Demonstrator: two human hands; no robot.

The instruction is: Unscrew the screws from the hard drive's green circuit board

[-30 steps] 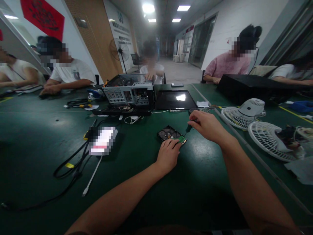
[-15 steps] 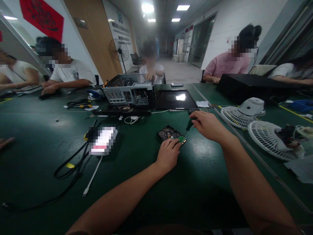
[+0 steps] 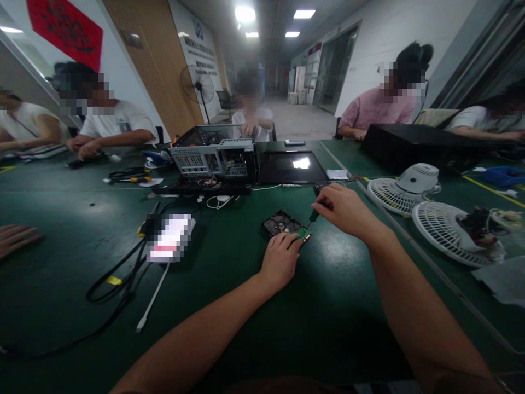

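Observation:
A black hard drive with a small green circuit board at its near corner lies on the green table. My left hand rests on the drive's near edge, fingers curled down against it and the board. My right hand is closed around a dark-handled screwdriver, whose tip points down at the green board.
An open computer case and a black panel stand behind the drive. White fan grilles lie to the right, a blurred device and black cables to the left. Another person's hand rests at the left edge. Several people sit around.
Another person's hand has come into view at the left edge. My right hand with the screwdriver shifted slightly left and up; my left hand stays on the drive.

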